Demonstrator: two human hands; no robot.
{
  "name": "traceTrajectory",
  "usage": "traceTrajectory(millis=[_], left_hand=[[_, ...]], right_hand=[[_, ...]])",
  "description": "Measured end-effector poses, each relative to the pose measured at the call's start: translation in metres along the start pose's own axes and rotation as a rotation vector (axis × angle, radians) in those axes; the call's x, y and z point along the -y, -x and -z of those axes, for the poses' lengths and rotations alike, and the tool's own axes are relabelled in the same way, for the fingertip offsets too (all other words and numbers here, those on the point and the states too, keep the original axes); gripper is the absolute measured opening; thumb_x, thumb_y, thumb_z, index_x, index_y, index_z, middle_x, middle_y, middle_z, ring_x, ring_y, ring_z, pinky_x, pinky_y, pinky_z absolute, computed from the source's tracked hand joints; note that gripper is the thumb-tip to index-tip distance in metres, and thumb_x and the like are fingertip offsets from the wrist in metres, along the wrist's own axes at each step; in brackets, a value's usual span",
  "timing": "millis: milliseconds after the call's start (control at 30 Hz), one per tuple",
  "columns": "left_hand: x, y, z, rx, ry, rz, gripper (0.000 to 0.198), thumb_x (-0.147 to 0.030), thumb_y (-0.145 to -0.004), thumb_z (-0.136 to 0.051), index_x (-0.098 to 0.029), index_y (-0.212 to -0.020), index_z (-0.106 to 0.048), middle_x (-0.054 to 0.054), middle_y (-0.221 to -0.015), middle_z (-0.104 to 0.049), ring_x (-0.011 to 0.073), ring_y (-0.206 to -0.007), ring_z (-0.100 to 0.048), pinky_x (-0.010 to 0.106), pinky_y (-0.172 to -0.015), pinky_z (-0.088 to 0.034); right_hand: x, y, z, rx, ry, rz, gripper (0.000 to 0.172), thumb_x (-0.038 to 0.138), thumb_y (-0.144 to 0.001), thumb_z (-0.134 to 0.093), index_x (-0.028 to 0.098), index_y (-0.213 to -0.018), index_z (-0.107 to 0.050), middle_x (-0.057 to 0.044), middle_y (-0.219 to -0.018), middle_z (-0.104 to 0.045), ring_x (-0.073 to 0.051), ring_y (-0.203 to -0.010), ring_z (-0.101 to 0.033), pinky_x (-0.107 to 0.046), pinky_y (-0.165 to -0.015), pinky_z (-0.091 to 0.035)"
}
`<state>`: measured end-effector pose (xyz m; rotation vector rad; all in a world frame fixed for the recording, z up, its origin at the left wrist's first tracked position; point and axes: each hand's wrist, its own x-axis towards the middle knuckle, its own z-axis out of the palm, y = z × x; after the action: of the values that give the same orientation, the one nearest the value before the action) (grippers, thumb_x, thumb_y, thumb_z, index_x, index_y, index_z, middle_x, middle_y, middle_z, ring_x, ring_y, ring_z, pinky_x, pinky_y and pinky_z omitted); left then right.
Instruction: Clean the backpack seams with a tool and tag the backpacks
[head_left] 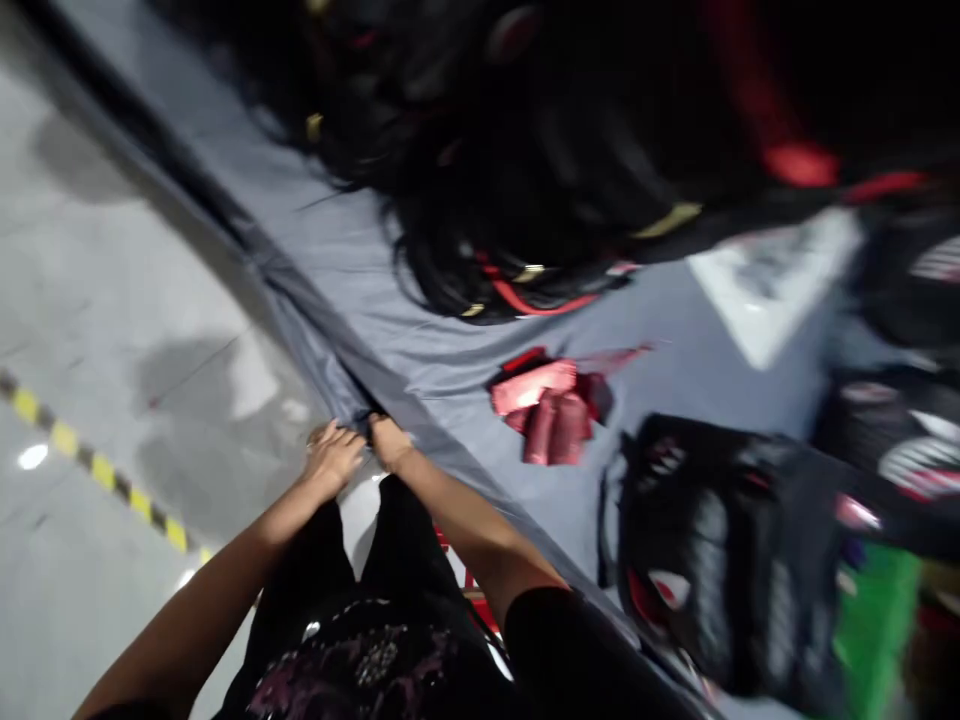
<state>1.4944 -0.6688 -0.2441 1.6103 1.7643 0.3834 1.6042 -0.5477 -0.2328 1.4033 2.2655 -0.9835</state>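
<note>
Grey cloth (457, 425) spreads over a broad surface, and its loose edge is bunched into folds near my body. My left hand (335, 460) is closed on that edge, fingers bent over the fabric. Right beside it, my right hand (389, 443) also grips the folded edge, its fingertips partly hidden in the cloth. A dark gap shows between the folds just above the hands. A bundle of shiny red packets (556, 408) lies on the cloth to the right of my right hand.
Black bags with red trim (510, 230) crowd the far side, blurred. A black backpack (720, 540) lies at right, near a green box (874, 620). A white flat piece (765, 300) rests behind. Yellow-black tape (105, 472) crosses the pale floor (135, 340) at left.
</note>
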Motion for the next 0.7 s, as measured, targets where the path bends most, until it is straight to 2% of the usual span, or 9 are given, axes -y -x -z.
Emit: traceTrajectory(millis=[67, 167, 233, 333, 400, 467, 567, 633, 700], left_hand=[[0.004, 0.019, 0.004, -0.047, 0.000, -0.068, 0.042, -0.022, -0.086, -0.051, -0.017, -0.127, -0.059, 0.019, -0.136, -0.058, 0.0329, -0.123, -0.054, 0.054, -0.103, -0.042], [0.000, 0.035, 0.010, -0.218, 0.164, -0.063, 0.048, -0.029, -0.088, -0.047, -0.025, -0.136, -0.051, 0.013, -0.129, -0.064, 0.0317, -0.115, -0.062, 0.053, -0.092, -0.051], [-0.023, 0.034, 0.021, -0.252, 0.181, -0.094, 0.051, -0.036, -0.090, -0.048, -0.027, -0.141, -0.045, 0.012, -0.134, -0.061, 0.0326, -0.120, -0.060, 0.054, -0.094, -0.052], [-0.087, 0.017, 0.045, -0.253, 0.180, -0.282, 0.050, -0.038, -0.090, -0.049, -0.027, -0.138, -0.049, 0.011, -0.134, -0.061, 0.0332, -0.121, -0.060, 0.051, -0.092, -0.054], [-0.139, -0.001, 0.056, -0.198, 0.177, -0.455, 0.035, -0.034, -0.090, -0.051, -0.029, -0.123, -0.060, 0.007, -0.117, -0.070, 0.0300, -0.106, -0.067, 0.046, -0.088, -0.054], [-0.192, -0.021, 0.057, -0.114, 0.152, -0.611, 0.019, -0.030, -0.090, -0.052, -0.031, -0.101, -0.068, 0.002, -0.095, -0.074, 0.0255, -0.087, -0.070, 0.043, -0.087, -0.052], [-0.272, -0.044, 0.033, 0.029, 0.098, -0.771, 0.018, -0.028, -0.091, -0.052, -0.029, -0.082, -0.068, 0.001, -0.083, -0.071, 0.0222, -0.078, -0.066, 0.039, -0.083, -0.049], [-0.330, -0.051, -0.001, 0.134, 0.074, -0.846, 0.021, -0.027, -0.092, -0.051, -0.028, -0.079, -0.066, 0.001, -0.080, -0.068, 0.0205, -0.076, -0.064, 0.036, -0.076, -0.048], [-0.397, -0.053, -0.044, 0.231, 0.046, -0.898, 0.022, -0.027, -0.094, -0.050, -0.027, -0.078, -0.065, 0.001, -0.078, -0.066, 0.0189, -0.075, -0.062, 0.034, -0.074, -0.047]], right_hand=[[0.001, 0.030, 0.020, -0.069, -0.084, -0.015, 0.011, 0.015, -0.089, -0.058, 0.014, -0.098, -0.065, -0.005, -0.097, -0.068, -0.012, -0.080, -0.064, -0.026, -0.078, -0.050], [-0.005, 0.078, 0.054, -0.251, -0.230, -0.045, 0.012, 0.019, -0.087, -0.060, 0.019, -0.099, -0.063, -0.003, -0.100, -0.069, -0.013, -0.087, -0.065, -0.024, -0.079, -0.049], [-0.013, 0.110, 0.071, -0.366, -0.408, -0.077, 0.010, 0.025, -0.090, -0.057, 0.020, -0.098, -0.061, 0.000, -0.089, -0.068, -0.012, -0.080, -0.064, -0.023, -0.072, -0.050], [-0.030, 0.157, 0.087, -0.404, -1.014, -0.075, 0.022, 0.041, -0.088, -0.060, 0.020, -0.094, -0.058, 0.004, -0.067, -0.061, -0.012, -0.061, -0.061, -0.024, -0.058, -0.049], [-0.051, 0.190, 0.096, -0.403, -1.392, -0.032, 0.034, 0.049, -0.079, -0.068, 0.019, -0.092, -0.056, 0.006, -0.060, -0.057, -0.012, -0.055, -0.059, -0.026, -0.056, -0.050], [-0.083, 0.226, 0.106, -0.439, -1.502, -0.020, 0.039, 0.053, -0.075, -0.071, 0.019, -0.088, -0.055, 0.006, -0.059, -0.057, -0.013, -0.054, -0.058, -0.028, -0.059, -0.050], [-0.146, 0.291, 0.126, -0.568, -1.184, -0.010, 0.027, 0.043, -0.080, -0.068, 0.019, -0.086, -0.058, 0.001, -0.071, -0.064, -0.015, -0.068, -0.062, -0.031, -0.068, -0.050], [-0.194, 0.337, 0.141, -0.662, -0.731, 0.028, 0.020, 0.035, -0.082, -0.068, 0.019, -0.093, -0.062, -0.004, -0.088, -0.069, -0.019, -0.086, -0.063, -0.035, -0.083, -0.047], [-0.243, 0.382, 0.155, -0.682, -0.321, 0.017, 0.020, 0.032, -0.085, -0.065, 0.019, -0.100, -0.063, -0.007, -0.096, -0.070, -0.022, -0.095, -0.061, -0.040, -0.092, -0.041]])
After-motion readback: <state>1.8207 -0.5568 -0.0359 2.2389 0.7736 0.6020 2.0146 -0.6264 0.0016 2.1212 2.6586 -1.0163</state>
